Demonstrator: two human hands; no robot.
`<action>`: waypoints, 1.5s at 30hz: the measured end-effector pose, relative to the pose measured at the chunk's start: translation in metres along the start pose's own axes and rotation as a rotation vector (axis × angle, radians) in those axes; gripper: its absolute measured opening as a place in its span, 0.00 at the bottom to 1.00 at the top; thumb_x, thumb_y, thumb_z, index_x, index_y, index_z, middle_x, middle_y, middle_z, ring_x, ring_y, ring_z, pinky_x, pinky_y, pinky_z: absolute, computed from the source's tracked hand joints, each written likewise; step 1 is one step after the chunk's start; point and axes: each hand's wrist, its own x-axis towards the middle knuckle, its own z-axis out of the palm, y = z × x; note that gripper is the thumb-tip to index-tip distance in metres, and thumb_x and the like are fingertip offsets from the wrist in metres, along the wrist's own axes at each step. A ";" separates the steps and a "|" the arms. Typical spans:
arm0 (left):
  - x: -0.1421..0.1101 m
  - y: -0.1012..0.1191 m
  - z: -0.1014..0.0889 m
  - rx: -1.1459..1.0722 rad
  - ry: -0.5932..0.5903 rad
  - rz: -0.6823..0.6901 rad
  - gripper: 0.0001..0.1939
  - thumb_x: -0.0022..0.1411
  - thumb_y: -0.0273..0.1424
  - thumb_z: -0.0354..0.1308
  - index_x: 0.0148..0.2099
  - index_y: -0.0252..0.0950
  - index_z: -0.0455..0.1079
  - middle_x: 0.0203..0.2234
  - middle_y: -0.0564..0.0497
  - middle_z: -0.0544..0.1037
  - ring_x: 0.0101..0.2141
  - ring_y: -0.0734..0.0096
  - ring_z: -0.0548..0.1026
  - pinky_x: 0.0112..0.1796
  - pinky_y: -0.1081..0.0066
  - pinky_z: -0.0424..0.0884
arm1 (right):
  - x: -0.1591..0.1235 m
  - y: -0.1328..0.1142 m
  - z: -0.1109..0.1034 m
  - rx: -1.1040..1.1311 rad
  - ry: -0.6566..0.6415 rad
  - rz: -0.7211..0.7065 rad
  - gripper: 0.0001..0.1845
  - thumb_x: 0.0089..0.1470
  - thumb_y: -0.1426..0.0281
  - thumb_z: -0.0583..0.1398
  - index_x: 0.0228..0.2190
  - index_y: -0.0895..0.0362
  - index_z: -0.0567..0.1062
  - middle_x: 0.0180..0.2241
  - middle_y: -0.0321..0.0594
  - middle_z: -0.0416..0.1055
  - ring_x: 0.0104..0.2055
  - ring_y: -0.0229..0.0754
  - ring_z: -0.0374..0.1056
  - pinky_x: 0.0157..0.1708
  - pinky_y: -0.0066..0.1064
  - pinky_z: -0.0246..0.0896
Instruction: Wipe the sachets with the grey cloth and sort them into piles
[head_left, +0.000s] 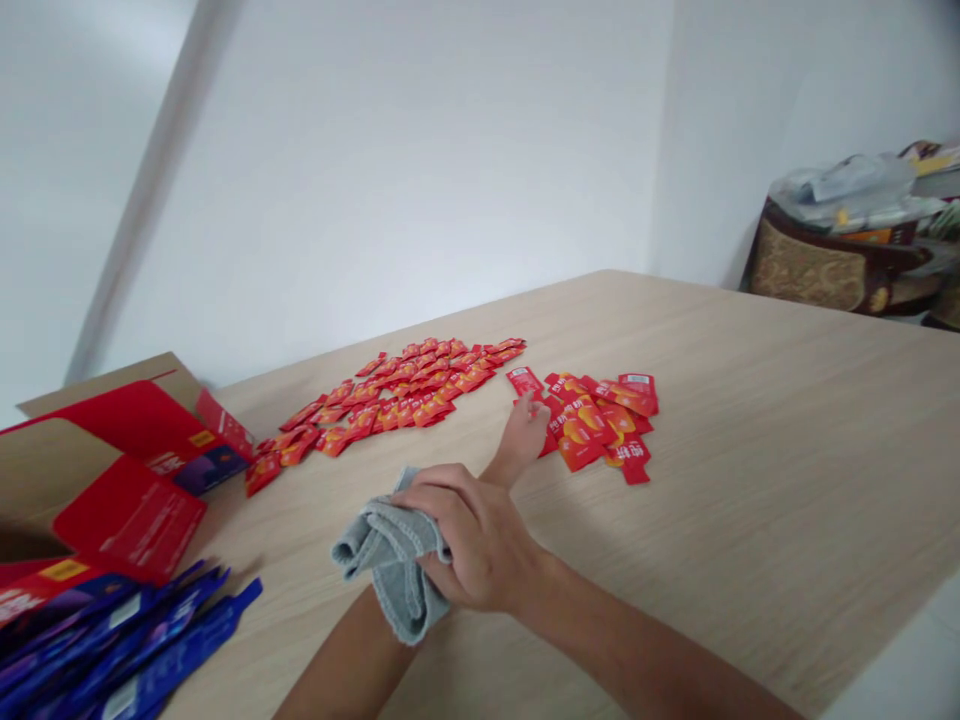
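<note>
My right hand (pixel 480 540) is closed round a folded grey cloth (pixel 397 550), which rests against my left forearm. The left arm passes beneath it, and my left hand (pixel 523 428) lies at the near-left side of a loose pile of red packets (pixel 581 430). Its fingers are curled, with the tips at the lower edge of one red packet (pixel 524 380) whose barcode side shows. The fingers partly hide that edge. Orange fruit pictures and white lettering mark the piled packets.
Many more red packets (pixel 405 385) lie in overlapping rows farther back, near the wall. An open red carton (pixel 127 510) with raised flaps stands at left, with flat blue packages (pixel 180 650) in front. A patterned chair (pixel 810 265) piled with bags stands beyond the table (pixel 765 470).
</note>
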 end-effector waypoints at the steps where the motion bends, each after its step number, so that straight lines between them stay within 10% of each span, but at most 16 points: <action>1: -0.008 -0.001 -0.014 0.084 0.038 0.059 0.19 0.70 0.37 0.60 0.59 0.36 0.68 0.55 0.43 0.72 0.51 0.58 0.75 0.50 0.53 0.74 | 0.000 -0.001 0.001 0.001 -0.006 -0.008 0.28 0.63 0.65 0.54 0.63 0.54 0.58 0.52 0.51 0.70 0.55 0.49 0.69 0.53 0.43 0.70; 7: -0.051 -0.011 -0.114 0.591 0.256 0.267 0.16 0.70 0.37 0.60 0.56 0.36 0.71 0.55 0.43 0.73 0.54 0.57 0.73 0.54 0.50 0.71 | -0.008 -0.004 0.007 -0.009 -0.026 0.017 0.25 0.65 0.61 0.54 0.60 0.55 0.63 0.51 0.51 0.71 0.54 0.50 0.69 0.52 0.42 0.71; 16: -0.099 -0.050 -0.231 1.081 0.629 0.172 0.21 0.71 0.38 0.59 0.62 0.35 0.66 0.58 0.42 0.70 0.56 0.53 0.71 0.54 0.48 0.70 | -0.025 -0.012 0.017 -0.001 -0.162 0.081 0.24 0.64 0.63 0.55 0.60 0.53 0.63 0.51 0.50 0.70 0.54 0.50 0.70 0.49 0.41 0.72; 32: -0.003 -0.072 -0.309 1.314 0.693 -0.025 0.22 0.71 0.39 0.59 0.62 0.36 0.67 0.60 0.42 0.69 0.56 0.54 0.71 0.55 0.48 0.70 | -0.046 -0.001 0.023 -0.102 -0.240 0.215 0.24 0.63 0.66 0.56 0.60 0.50 0.63 0.52 0.45 0.70 0.54 0.48 0.69 0.51 0.38 0.69; 45: -0.017 -0.068 -0.308 1.388 0.643 -0.095 0.19 0.71 0.39 0.59 0.59 0.34 0.69 0.53 0.43 0.74 0.49 0.59 0.76 0.49 0.54 0.75 | -0.039 -0.003 0.024 -0.080 -0.292 0.233 0.24 0.63 0.69 0.56 0.59 0.50 0.62 0.53 0.45 0.70 0.55 0.46 0.69 0.51 0.37 0.69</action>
